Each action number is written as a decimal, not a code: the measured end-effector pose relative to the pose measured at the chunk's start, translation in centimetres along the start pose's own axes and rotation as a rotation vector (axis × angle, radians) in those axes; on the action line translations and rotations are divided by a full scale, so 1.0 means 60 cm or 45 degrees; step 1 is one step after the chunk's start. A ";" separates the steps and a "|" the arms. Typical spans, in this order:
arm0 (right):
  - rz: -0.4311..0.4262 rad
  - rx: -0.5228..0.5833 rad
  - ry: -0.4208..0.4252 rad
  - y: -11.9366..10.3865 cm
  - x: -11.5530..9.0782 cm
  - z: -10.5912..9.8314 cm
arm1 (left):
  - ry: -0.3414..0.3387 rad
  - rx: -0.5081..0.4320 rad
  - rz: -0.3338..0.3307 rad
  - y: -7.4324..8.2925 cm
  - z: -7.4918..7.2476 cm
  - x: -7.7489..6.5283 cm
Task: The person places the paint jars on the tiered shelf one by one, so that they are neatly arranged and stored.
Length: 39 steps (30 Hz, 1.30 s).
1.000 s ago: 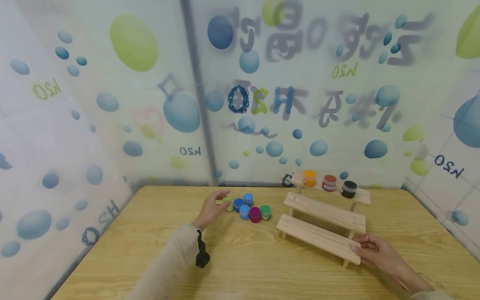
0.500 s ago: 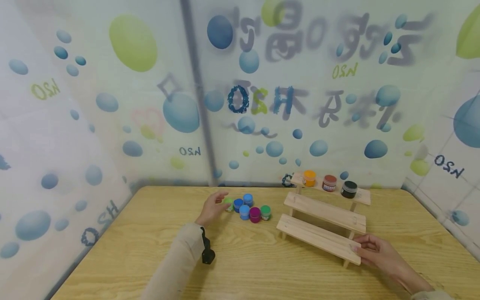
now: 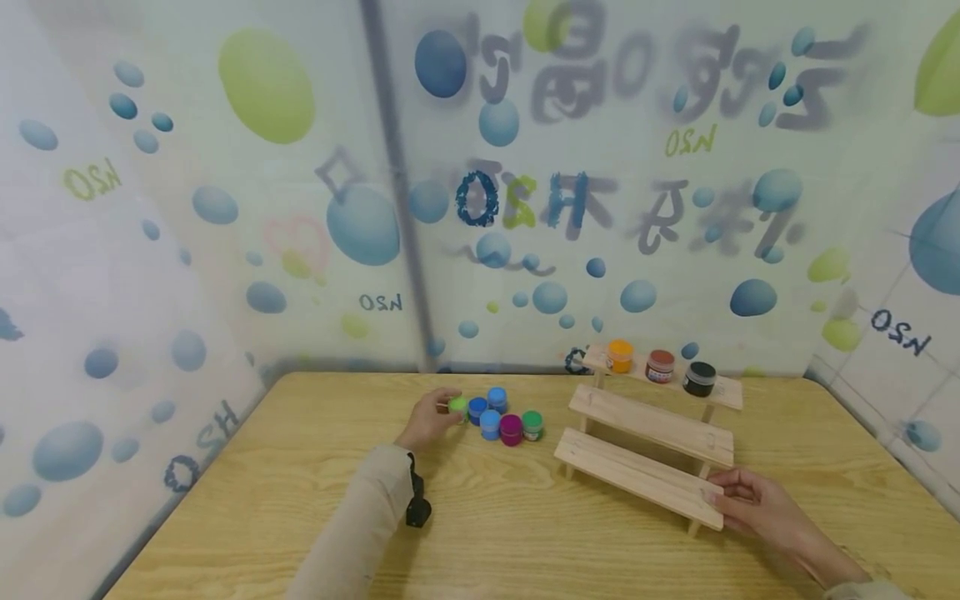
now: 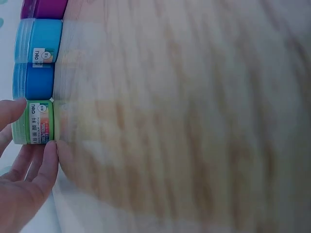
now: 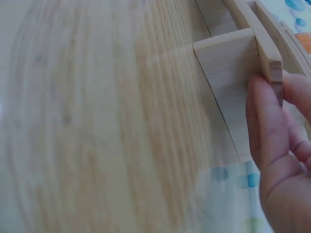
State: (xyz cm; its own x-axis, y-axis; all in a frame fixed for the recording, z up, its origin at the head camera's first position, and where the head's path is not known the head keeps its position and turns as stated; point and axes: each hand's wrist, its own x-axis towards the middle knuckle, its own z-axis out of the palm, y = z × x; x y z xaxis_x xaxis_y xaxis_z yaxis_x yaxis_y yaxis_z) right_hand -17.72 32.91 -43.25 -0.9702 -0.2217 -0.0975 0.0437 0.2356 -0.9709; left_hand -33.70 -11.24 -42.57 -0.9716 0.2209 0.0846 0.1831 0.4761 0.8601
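Pinching the light-green jar (image 4: 38, 122) on the surface (image 3: 480, 517), at the outer end of the jar cluster (image 3: 491, 426) where access is probably easiest, the left hand (image 3: 427, 423) accompanies the right hand (image 3: 761, 505), whose grip pinches the wooden stand (image 3: 637, 479), seemingly for steadiness.

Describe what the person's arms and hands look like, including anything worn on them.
The left hand and right hand wear no gloves. The left arm has a long, pale beige sleeve, with a black strap and small, boxy black device at the wrist. On the right, only a pale cuff shows.
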 end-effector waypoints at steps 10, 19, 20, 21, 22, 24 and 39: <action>0.017 0.006 0.001 0.000 0.002 0.000 | 0.006 0.027 -0.040 0.002 -0.003 -0.003; 0.013 -0.030 0.019 0.003 0.001 0.001 | -0.027 -0.030 -0.063 -0.007 -0.010 -0.010; 0.014 -0.036 0.022 0.003 0.001 0.001 | -0.033 -0.033 -0.057 -0.008 -0.011 -0.012; 0.015 -0.042 0.025 0.004 0.001 0.001 | -0.036 -0.037 -0.057 -0.010 -0.012 -0.014; 0.015 -0.046 0.029 0.004 0.001 0.001 | -0.040 -0.040 -0.055 -0.011 -0.012 -0.017; 0.016 -0.050 0.036 0.005 0.001 0.001 | -0.050 -0.051 -0.053 -0.011 -0.013 -0.023; -0.015 -0.027 0.001 0.006 0.001 -0.003 | -0.103 -0.088 0.004 -0.003 -0.011 -0.058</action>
State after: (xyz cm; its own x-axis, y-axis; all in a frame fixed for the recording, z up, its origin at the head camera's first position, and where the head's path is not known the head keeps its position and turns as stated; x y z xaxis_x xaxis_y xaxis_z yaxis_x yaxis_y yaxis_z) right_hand -17.79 33.17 -43.59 -0.9708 -0.2241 -0.0861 0.0274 0.2528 -0.9671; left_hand -30.45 -12.66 -42.69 -0.9552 0.2918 0.0491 0.1731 0.4162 0.8926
